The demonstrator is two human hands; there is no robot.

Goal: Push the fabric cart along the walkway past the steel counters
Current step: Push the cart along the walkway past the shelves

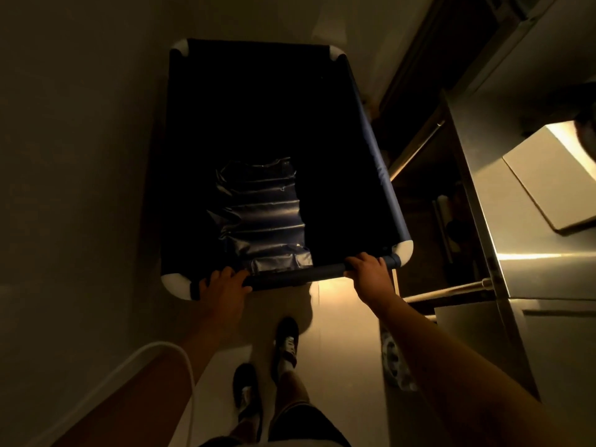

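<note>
Fabric cart [392, 201] stands on the walkway floor [80, 156], centre frame, steel counters [529, 279] just beside on the right. Left hand [222, 285] and right hand [367, 272] both wrapped around its near handle bar [296, 275].

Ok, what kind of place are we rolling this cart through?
Probably a commercial kitchen or back-of-house work area. A steel counter with open shelving underneath runs along the right, a pale cutting board lies on top, and both hands push a dark fabric cart down a narrow walkway.
</note>
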